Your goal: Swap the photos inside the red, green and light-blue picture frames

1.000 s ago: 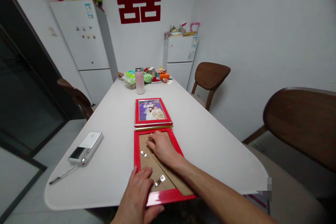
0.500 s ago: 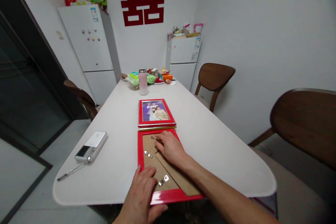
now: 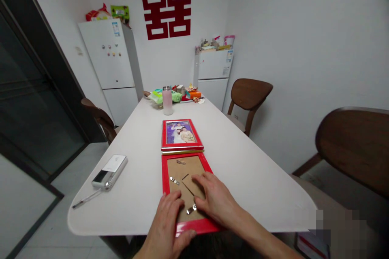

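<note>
A red picture frame (image 3: 165,172) lies face down at the near end of the table, its brown backing board (image 3: 179,172) facing up. My left hand (image 3: 165,220) holds the frame's near left corner, fingers over the board and thumb at the near edge. With thumb and fingers apart, my right hand (image 3: 217,202) rests on the right part of the board. Its thumb is beside the near metal clip (image 3: 191,209). Two more clips show: a left clip (image 3: 174,180) and a far clip (image 3: 180,162). The frame's right side is partly hidden by my right hand.
Just beyond lies a stack of red frames (image 3: 164,135) with a photo facing up. A power bank (image 3: 111,172) with a cable is on the left. Farther back stand a pink bottle (image 3: 167,101) and assorted packets (image 3: 176,97). Wooden chairs (image 3: 251,95) flank the white table (image 3: 130,194).
My right hand has moved from the far clip back toward the near clip. My left hand stays on the near left corner. The view has tilted up slightly.
</note>
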Motion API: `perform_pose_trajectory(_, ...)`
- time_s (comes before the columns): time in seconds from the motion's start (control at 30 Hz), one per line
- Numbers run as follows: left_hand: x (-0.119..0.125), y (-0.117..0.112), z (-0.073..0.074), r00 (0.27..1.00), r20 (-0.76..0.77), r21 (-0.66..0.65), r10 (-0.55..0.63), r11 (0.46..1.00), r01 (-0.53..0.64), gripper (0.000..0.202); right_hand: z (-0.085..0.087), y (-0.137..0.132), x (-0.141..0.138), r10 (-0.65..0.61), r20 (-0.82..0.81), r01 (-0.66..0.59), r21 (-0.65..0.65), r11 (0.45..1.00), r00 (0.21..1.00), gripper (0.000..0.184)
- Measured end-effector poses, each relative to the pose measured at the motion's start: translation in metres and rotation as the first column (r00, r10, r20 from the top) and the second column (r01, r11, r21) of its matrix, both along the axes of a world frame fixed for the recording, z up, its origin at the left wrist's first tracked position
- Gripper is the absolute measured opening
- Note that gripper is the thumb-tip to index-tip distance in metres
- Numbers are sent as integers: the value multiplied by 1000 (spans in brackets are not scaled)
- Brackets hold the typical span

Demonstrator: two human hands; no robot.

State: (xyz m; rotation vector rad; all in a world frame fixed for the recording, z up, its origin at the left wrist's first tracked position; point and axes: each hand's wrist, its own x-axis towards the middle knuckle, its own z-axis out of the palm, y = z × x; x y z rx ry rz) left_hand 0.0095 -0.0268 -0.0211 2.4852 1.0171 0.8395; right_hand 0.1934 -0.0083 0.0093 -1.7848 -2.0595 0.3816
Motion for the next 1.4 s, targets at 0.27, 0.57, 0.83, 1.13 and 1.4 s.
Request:
perform_pose_trajectory(0.27,13,15,29,718,606,-569,342,817,92,41,32,-10,-7,10,-73,0,129,992,997,36)
perform_pose_trajectory(0.57,-39,31,43,501,564,-811,656,555,186,27,25,-4,-1,21,-145,4,175,985,989,33)
perform_pose_trajectory(0.83,-96,39,30,602,451,-858,659,507,88,23,-11,15,33,-256,158,260,-4,966,954,41)
perform_pose_trajectory(1.13,-103,51,13,789,38,-519,613,687,-509,58,-9,14,44,-294,61,299,-91,950,954,52)
perform_pose_trajectory(1.4,-73,41,24,859,-101,-56,501,860,-508,49,7,0,47,-411,-657,199,-374,906,632,71)
